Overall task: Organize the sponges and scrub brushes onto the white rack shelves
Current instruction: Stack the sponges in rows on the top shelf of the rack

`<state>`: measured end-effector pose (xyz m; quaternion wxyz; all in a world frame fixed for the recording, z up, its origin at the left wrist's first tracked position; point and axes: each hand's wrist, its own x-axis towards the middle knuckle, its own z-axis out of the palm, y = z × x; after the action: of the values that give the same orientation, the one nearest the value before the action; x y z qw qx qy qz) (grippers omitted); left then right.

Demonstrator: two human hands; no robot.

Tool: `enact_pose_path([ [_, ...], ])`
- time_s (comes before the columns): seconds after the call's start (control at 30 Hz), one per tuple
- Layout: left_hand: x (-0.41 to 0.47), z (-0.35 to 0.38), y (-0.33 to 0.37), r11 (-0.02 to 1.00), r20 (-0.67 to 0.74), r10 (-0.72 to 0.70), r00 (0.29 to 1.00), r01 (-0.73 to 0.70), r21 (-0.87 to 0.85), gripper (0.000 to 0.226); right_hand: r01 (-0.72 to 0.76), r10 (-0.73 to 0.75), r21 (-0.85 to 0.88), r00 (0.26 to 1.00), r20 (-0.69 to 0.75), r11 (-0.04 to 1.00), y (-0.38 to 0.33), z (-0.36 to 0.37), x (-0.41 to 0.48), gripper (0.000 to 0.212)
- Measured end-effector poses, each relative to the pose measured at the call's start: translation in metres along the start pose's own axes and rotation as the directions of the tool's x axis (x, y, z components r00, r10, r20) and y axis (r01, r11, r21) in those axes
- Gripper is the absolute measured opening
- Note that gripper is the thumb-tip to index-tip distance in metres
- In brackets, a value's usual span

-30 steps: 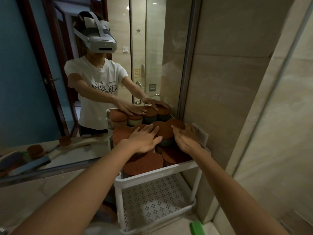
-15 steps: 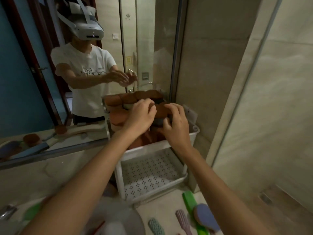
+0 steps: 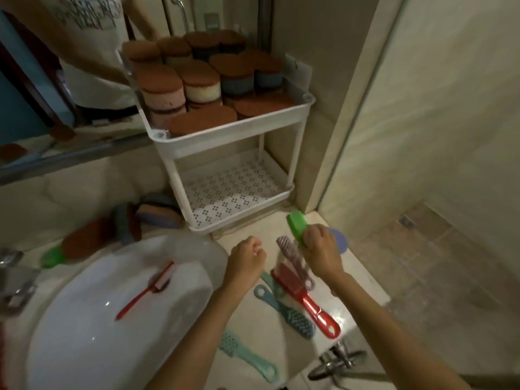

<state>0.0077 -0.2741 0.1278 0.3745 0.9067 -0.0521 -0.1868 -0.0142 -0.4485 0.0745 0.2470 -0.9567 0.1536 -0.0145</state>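
Observation:
The white rack stands in the counter's far corner. Its top shelf is packed with brown-topped sponges; its perforated bottom shelf holds nothing. My right hand is closed around a green scrub brush on the counter in front of the rack. My left hand hovers as a loose fist beside it, holding nothing. Below my hands lie a red brush, a mauve brush, a blue brush and a teal brush.
A white basin at the left holds a small red brush. More sponges and a green-handled brown sponge lie behind it by the mirror. A blue pad and a chrome tap sit at right.
Both hands came down from the sponges on the top shelf to the counter. My right hand closed on the green brush. My view tilted down to the counter.

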Motion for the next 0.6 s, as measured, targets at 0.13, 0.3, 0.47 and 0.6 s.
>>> enact_pose_path([
  [0.13, 0.000, 0.022, -0.014, 0.994, 0.088, -0.070, 0.994, 0.062, 0.090, 0.033, -0.097, 0.139, -0.274, 0.981, 0.138, 0.957, 0.030, 0.005, 0.015, 0.071],
  [0.3, 0.001, 0.032, -0.013, 0.991, 0.115, -0.094, 0.989, 0.082, 0.103, 0.034, -0.087, 0.169, -0.360, 0.964, 0.203, 0.929, 0.037, 0.006, 0.033, 0.080],
  [0.47, 0.003, 0.027, -0.019, 0.991, 0.080, -0.121, 0.989, 0.115, 0.074, 0.032, 0.027, -0.026, -0.372, 1.000, 0.007, 0.928, 0.028, 0.000, 0.028, 0.070],
  [0.6, -0.002, 0.013, -0.028, 0.984, 0.024, -0.149, 0.988, 0.151, -0.090, 0.030, 0.192, -0.195, -0.079, 0.981, -0.021, 0.978, -0.021, -0.006, 0.007, 0.073],
])
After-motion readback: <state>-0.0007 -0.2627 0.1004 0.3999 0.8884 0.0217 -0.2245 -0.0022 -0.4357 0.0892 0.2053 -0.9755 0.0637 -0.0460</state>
